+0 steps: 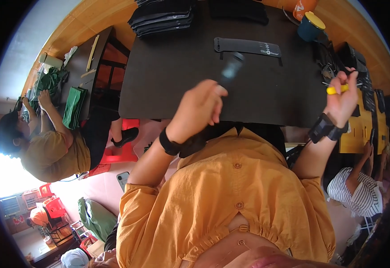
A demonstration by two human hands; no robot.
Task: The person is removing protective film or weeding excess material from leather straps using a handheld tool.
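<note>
My left hand (199,107) is over the near edge of the dark table, its fingers pinched. From its fingertips reaches a motion-blurred dark strip with a pale shiny patch (231,68); its exact kind is too smeared to make out. Beyond it, a flat grey-black band (247,46) with white print and a row of holes lies on the table. My right hand (343,91), raised at the table's right side, is closed around a small yellow-handled tool (337,89) with thin metal ends. Dark bands circle both wrists.
Stacked black pieces (161,18) lie at the table's far left, beside a folded black pile (238,11). A teal cup with yellow rim (310,27) and tangled black straps (326,60) stand at the far right. A co-worker (54,149) handles green fabric at left; another person (355,190) is at right.
</note>
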